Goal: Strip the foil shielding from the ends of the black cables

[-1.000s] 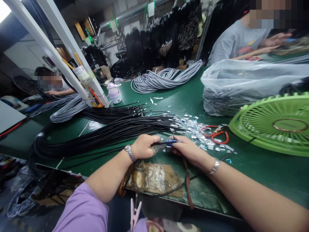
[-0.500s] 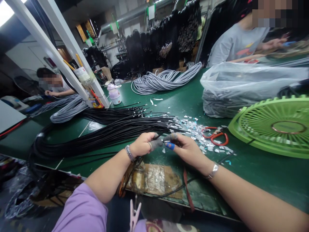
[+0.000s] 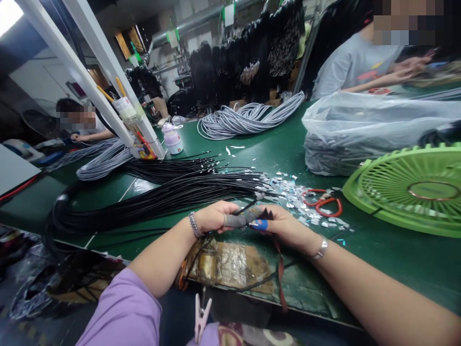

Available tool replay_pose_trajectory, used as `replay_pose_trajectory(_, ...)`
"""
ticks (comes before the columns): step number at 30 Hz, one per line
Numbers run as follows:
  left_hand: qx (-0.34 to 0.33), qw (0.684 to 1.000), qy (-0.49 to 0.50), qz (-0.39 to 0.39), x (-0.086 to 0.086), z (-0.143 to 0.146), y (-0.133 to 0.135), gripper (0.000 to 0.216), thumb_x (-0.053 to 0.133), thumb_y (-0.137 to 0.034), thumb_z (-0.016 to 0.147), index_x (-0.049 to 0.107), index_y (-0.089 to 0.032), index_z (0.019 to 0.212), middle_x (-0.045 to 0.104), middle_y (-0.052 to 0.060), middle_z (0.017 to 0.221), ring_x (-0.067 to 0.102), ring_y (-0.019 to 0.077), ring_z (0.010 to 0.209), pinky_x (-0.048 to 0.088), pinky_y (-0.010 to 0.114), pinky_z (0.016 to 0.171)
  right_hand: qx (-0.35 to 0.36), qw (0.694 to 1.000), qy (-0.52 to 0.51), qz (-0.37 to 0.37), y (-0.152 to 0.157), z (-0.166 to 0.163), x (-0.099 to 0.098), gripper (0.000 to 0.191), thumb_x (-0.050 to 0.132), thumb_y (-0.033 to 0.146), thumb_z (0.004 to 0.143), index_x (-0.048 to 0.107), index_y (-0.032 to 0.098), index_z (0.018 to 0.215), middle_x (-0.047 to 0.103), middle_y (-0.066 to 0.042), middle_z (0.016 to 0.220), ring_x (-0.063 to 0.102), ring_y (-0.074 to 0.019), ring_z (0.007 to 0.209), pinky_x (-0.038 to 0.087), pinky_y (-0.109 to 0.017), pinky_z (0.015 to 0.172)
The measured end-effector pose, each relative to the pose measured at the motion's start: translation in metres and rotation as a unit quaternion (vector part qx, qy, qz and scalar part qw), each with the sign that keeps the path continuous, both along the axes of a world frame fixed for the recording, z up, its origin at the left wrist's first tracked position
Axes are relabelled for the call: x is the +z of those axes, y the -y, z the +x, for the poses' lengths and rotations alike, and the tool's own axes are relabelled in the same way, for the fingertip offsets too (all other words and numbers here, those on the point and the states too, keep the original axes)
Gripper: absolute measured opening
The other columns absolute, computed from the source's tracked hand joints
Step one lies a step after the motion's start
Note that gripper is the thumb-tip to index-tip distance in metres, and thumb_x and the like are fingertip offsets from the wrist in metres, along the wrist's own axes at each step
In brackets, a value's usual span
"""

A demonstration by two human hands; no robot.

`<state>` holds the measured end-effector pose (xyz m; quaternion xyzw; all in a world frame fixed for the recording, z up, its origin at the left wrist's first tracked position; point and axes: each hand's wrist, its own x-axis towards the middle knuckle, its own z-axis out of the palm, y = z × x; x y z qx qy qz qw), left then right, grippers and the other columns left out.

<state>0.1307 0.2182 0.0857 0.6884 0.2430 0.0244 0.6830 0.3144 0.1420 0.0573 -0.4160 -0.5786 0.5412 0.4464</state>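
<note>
Right on the near side of the black cable bundle [image 3: 173,197], the left hand [image 3: 215,217] has its fingers clamped on a single black cable [image 3: 247,204], a stretch slanting up toward the bundle's tips; the right hand [image 3: 283,224], a blue wrap [image 3: 260,224] on its thumb, meets it fingertip to fingertip, though whether those fingers are apart or together I cannot tell; white scraps [image 3: 293,194] litter the green bench [image 3: 259,154] off the bundle's tips; red-handled scissors [image 3: 326,198] lie to the bundle's right, a green fan [image 3: 414,187] farther right; beyond the bundle sits a grey cable coil [image 3: 245,120]; taped cardboard [image 3: 232,262] lies on the bundle's near side.
</note>
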Motion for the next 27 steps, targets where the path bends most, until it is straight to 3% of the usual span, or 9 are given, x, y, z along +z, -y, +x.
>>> replay_pose_trajectory(4, -0.054, 0.994, 0.008, 0.098, -0.003, -0.002, -0.004, 0.044, 0.068, -0.057, 0.069, 0.057, -0.014, 0.073, 0.043, -0.005, 0.047, 0.035, 0.0056, 0.041, 0.027, 0.02, 0.039, 0.046, 0.996, -0.016, -0.078, 0.0, 0.0, -0.004, 0.035, 0.075, 0.047, 0.059, 0.058, 0.017, 0.057, 0.047, 0.005, 0.047, 0.032, -0.0073, 0.044, 0.021, -0.024, 0.043)
replay_pose_trajectory(9, -0.064, 0.979, 0.051, 0.186, -0.001, -0.001, -0.007, 0.039, 0.069, -0.05, 0.069, 0.057, -0.013, 0.065, 0.045, -0.003, 0.053, 0.039, 0.008, 0.052, 0.033, 0.021, 0.05, -0.001, 0.994, -0.03, -0.109, -0.001, -0.004, -0.004, 0.028, 0.074, 0.04, 0.056, 0.057, 0.018, 0.062, 0.045, 0.006, 0.047, 0.032, -0.0072, 0.043, 0.02, -0.023, 0.043)
replay_pose_trajectory(15, -0.05, 0.97, 0.033, 0.235, 0.005, -0.001, -0.003, 0.03, 0.065, -0.044, 0.072, 0.062, -0.014, 0.072, 0.053, 0.0, 0.063, 0.047, 0.0124, 0.062, 0.039, 0.023, 0.059, -0.172, 0.982, -0.028, -0.07, -0.008, -0.003, -0.002, 0.026, 0.068, 0.042, 0.063, 0.055, 0.02, 0.068, 0.043, 0.007, 0.049, 0.031, -0.0077, 0.042, 0.02, -0.023, 0.04)
replay_pose_trajectory(18, 0.002, 0.956, 0.038, 0.29, 0.002, -0.001, -0.004, 0.025, 0.06, -0.039, 0.076, 0.063, -0.014, 0.078, 0.056, 0.001, 0.067, 0.048, 0.0124, 0.064, 0.038, 0.023, 0.06, -0.191, 0.98, -0.044, -0.039, -0.009, -0.001, -0.002, 0.027, 0.068, 0.043, 0.065, 0.059, 0.019, 0.075, 0.048, 0.006, 0.052, 0.034, -0.0078, 0.042, 0.025, -0.023, 0.039)
replay_pose_trajectory(20, 0.04, 0.937, 0.031, 0.345, -0.001, 0.0, -0.005, 0.022, 0.058, -0.035, 0.076, 0.062, -0.014, 0.078, 0.057, 0.0, 0.068, 0.047, 0.0117, 0.063, 0.037, 0.022, 0.06, -0.205, 0.978, -0.036, 0.0, -0.008, 0.0, -0.002, 0.026, 0.068, 0.041, 0.066, 0.061, 0.02, 0.079, 0.055, 0.003, 0.058, 0.043, -0.0095, 0.045, 0.034, -0.023, 0.042)
replay_pose_trajectory(23, 0.086, 0.911, -0.005, 0.404, -0.005, -0.001, -0.006, 0.02, 0.058, -0.033, 0.077, 0.06, -0.014, 0.073, 0.055, -0.001, 0.066, 0.046, 0.0107, 0.061, 0.034, 0.021, 0.058, -0.207, 0.977, -0.006, 0.057, -0.007, 0.001, -0.003, 0.023, 0.069, 0.039, 0.068, 0.063, 0.02, 0.08, 0.065, -0.001, 0.071, 0.06, -0.0161, 0.066, 0.051, -0.03, 0.062)
replay_pose_trajectory(27, 0.089, 0.89, -0.048, 0.445, -0.005, 0.0, -0.003, 0.019, 0.058, -0.032, 0.078, 0.059, -0.015, 0.071, 0.053, -0.002, 0.062, 0.043, 0.0104, 0.058, 0.031, 0.022, 0.055, -0.201, 0.976, 0.03, 0.079, -0.008, 0.002, -0.007, 0.026, 0.07, 0.039, 0.07, 0.063, 0.021, 0.086, 0.07, -0.004, 0.082, 0.066, -0.0207, 0.078, 0.054, -0.037, 0.076)
